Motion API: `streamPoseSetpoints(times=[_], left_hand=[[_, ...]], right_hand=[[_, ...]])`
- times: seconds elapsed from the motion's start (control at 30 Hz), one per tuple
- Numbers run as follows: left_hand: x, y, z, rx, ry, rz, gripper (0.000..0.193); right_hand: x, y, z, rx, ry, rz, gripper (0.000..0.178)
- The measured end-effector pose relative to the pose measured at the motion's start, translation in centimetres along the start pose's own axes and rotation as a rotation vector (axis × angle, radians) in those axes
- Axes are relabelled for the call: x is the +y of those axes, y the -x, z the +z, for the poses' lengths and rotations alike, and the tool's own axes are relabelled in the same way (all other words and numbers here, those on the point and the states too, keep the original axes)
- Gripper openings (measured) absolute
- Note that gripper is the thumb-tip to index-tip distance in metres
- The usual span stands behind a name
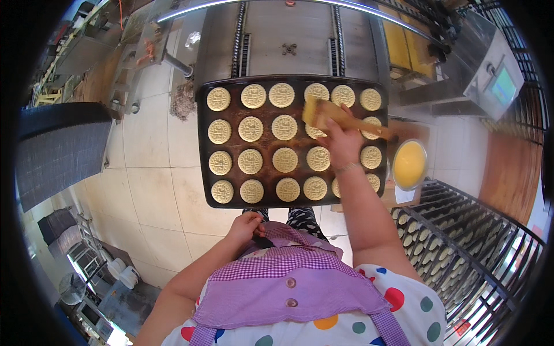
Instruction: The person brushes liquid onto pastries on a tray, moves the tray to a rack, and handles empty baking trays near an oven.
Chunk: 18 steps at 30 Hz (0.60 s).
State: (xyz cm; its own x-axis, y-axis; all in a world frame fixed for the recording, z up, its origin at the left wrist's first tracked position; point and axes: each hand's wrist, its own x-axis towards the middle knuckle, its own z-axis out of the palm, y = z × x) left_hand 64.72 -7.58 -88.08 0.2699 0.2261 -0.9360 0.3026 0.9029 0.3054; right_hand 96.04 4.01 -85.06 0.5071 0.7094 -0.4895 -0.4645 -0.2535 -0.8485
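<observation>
A dark baking tray [265, 149] lies in front of me, with rows of round, pale pastries [284, 127] stamped with raised patterns. My right hand [344, 144] is closed round the wooden handle of a pastry brush [334, 115] and reaches over the right half of the tray. The brush's yellow bristles point left, above the upper rows, and hide part of the pastries beneath; whether they touch is unclear. Down by the purple apron [288, 294], below the tray's near edge, my left hand [248, 226] is closed, its fingertips at the cloth. What it grips is hidden.
A bowl of yellow liquid [410, 165] stands right of the tray. A dark rack [461, 236] full of pastries is at the lower right. Beyond the tray runs a metal machine bed [288, 34]. A screen on a metal box [502, 85] stands at the upper right.
</observation>
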Motion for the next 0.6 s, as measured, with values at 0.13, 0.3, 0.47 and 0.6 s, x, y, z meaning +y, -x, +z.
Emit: streamPoseSetpoints(times=[0.13, 0.3, 0.47, 0.6], left_hand=[[-1.6, 0.1, -3.8, 0.046, 0.035, 0.077, 0.019], [-2.0, 1.8, -7.4, 0.138, 0.091, 0.06, 0.022], [-2.5, 2.7, -10.8, 0.157, 0.167, 0.056, 0.023], [-2.3, 2.5, -11.8, 0.157, 0.167, 0.087, 0.024]], right_hand=[[3.6, -4.1, 7.0, -0.062, 0.046, -0.031, 0.053], [2.3, -7.7, 1.7, 0.208, 0.376, -0.195, 0.041], [1.6, -11.0, -5.9, 0.339, 0.539, -0.46, 0.028], [6.4, -7.5, 7.3, 0.026, 0.406, -0.356, 0.039]])
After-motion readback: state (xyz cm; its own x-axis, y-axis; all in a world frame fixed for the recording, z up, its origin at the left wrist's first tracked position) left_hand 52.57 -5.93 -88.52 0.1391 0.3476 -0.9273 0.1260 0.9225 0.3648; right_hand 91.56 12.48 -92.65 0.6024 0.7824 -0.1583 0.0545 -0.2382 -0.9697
